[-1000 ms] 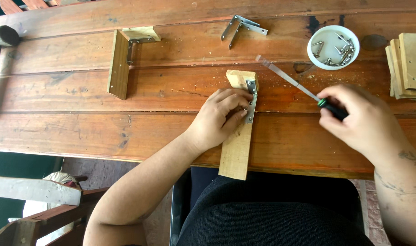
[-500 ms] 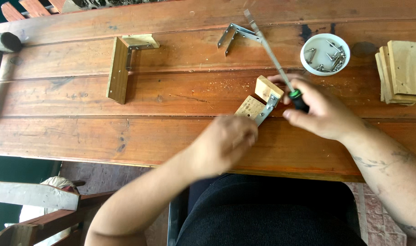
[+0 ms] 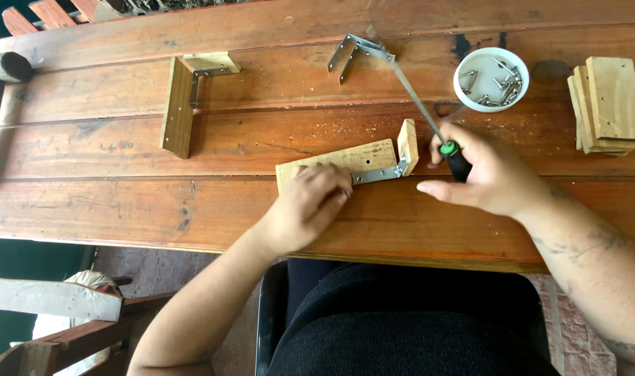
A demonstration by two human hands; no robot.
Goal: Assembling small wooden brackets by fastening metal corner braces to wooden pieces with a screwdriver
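On the far left a hammer (image 3: 4,69) lies at the edge of the wooden table (image 3: 122,209). Next to it rests a finished corner piece (image 3: 181,101): two small boards already joined at a right angle by a metal bracket. That one looks done.

In the middle, the left hand (image 3: 307,209) presses flat, fingers spread, on the long board (image 3: 335,163) of a second corner piece, pinning it to the table. A short board (image 3: 408,145) stands at its right end, and a metal bracket (image 3: 380,174) with screws in it ties the two together. This joint looks nearly assembled, though I cannot tell whether every screw is in. Behind it lie two loose brackets (image 3: 352,52), unused.

The right hand (image 3: 488,174) is clenched around the black and green handle of a screwdriver (image 3: 429,115), its shaft pointing up and away from the bracket, tip near the loose brackets. Further right stand a white bowl (image 3: 491,78) of screws and a stack of plain boards (image 3: 606,104), so more pieces seem left to make.

The table is dark reddish planks dusted with sawdust. Below it, a brick floor and part of a wooden chair (image 3: 46,306) show.
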